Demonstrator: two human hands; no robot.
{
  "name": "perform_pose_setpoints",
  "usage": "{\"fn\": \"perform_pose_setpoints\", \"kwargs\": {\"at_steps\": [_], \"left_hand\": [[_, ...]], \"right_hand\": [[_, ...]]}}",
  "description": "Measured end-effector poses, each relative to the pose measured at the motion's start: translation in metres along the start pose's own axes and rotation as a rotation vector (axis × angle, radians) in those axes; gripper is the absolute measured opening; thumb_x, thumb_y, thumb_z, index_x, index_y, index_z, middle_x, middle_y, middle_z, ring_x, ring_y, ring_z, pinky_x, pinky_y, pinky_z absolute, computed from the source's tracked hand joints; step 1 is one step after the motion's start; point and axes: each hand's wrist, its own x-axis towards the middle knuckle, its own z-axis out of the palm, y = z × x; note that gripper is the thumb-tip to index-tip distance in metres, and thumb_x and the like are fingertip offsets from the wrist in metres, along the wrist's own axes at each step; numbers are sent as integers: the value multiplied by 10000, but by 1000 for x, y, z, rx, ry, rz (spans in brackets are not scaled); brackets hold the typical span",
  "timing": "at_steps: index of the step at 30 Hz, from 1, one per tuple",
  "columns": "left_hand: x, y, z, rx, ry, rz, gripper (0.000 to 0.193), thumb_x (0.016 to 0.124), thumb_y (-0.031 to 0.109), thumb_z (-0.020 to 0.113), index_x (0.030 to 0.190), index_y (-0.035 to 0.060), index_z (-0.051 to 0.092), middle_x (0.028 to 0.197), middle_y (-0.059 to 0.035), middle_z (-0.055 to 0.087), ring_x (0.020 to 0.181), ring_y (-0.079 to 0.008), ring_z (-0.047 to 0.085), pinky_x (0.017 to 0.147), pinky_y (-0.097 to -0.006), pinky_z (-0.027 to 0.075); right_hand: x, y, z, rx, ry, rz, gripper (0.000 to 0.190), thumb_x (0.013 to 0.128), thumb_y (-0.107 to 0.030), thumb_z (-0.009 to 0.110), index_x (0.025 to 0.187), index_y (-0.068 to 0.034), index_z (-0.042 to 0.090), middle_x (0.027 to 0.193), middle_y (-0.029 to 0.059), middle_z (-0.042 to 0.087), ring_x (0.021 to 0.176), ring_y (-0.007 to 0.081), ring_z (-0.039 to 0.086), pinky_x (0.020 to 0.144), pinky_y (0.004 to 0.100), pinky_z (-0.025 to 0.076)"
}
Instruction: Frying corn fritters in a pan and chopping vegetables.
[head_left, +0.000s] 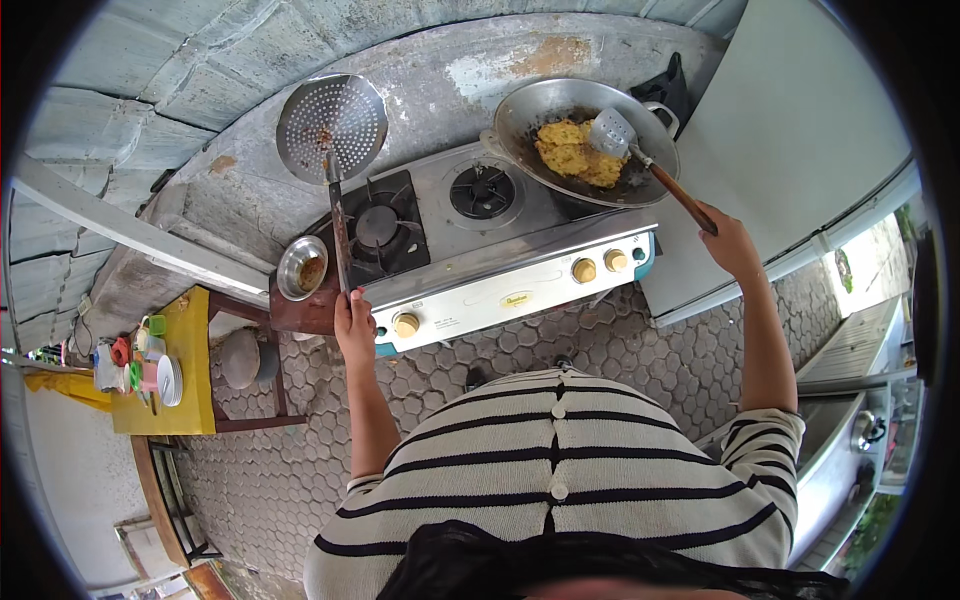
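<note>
With my left hand (355, 325) I grip the long handle of a round perforated skimmer (358, 139), held up over the left side of the gas stove (450, 292). Brown crumbs cling to its middle. In my right hand (729, 238) is the wooden handle of a slotted metal spatula (611, 133). Its blade rests against yellow-brown fried food (562, 154) inside a wide metal wok (517, 105). The wok sits over the right end of the stove and hides what is under it. Several pieces appear to lie together in the wok.
A small metal bowl (289, 271) with brown contents stands left of the stove. Bare burners (484, 191) lie between skimmer and wok. A pale upright panel (795, 135) borders the right side. At far left, a yellow table (191, 360) bears stacked white plates (171, 381).
</note>
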Motion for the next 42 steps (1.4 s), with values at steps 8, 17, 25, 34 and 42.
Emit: {"fn": "perform_pose_setpoints", "kwargs": {"at_steps": [8,17,25,34,42], "left_hand": [[-18,-1,39,26,-4,-18,308,993,326,469,1032,30,543,661,37,420,470,-14,330,409,-201,253],[-26,-2,42,66,-57,-7,300,993,305,475,1061,22,551,671,37,442,471,-10,340,410,-198,264],[-16,1,23,61,-70,-14,289,987,301,492,1041,25,558,661,42,436,464,-6,329,405,-199,249],[6,9,3,-1,-241,-53,292,980,311,509,1067,35,549,665,46,432,469,-7,331,406,-192,246],[24,9,22,-186,-480,-203,303,980,326,506,1104,50,527,686,48,420,474,-21,331,410,-187,244]], "right_hand": [[18,0,-12,-37,-106,-100,444,825,-114,566,1269,-128,554,1048,196,646,957,372,612,839,414,469],[8,-33,-66,6,-306,77,478,829,-67,566,1304,-76,521,894,149,655,721,237,590,708,331,471],[11,-20,-11,-104,-70,-74,446,849,-97,575,1293,-89,530,1083,149,662,1006,322,617,891,364,440],[4,-53,38,647,-163,271,501,870,-151,559,1360,-184,460,698,-24,453,463,45,359,383,223,273],[-10,-83,48,1185,-200,387,451,899,-150,521,1340,-175,428,733,-15,497,476,39,342,400,187,273]]}}
